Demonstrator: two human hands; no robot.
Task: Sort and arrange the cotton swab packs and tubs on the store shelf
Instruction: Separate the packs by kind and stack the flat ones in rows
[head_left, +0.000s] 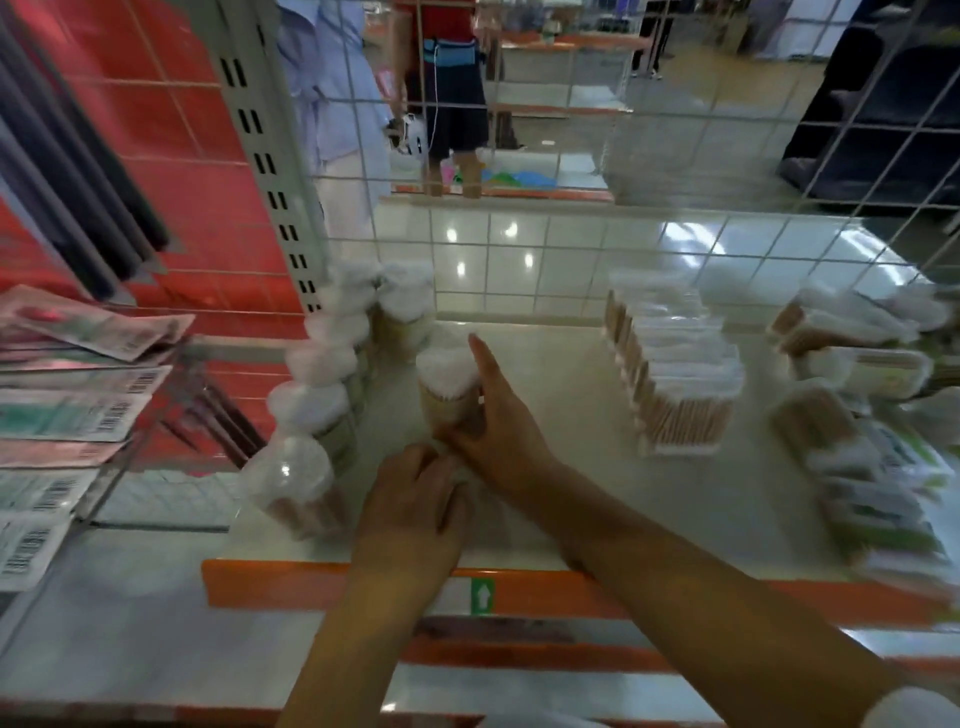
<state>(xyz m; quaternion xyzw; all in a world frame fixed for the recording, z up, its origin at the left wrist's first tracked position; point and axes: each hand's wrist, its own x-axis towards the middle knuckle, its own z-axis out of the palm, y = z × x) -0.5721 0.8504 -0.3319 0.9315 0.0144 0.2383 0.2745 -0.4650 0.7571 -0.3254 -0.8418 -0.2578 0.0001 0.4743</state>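
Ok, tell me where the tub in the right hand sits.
Head view: the tub stands mid-shelf in the right hand, just right of the tub row along the left edge.
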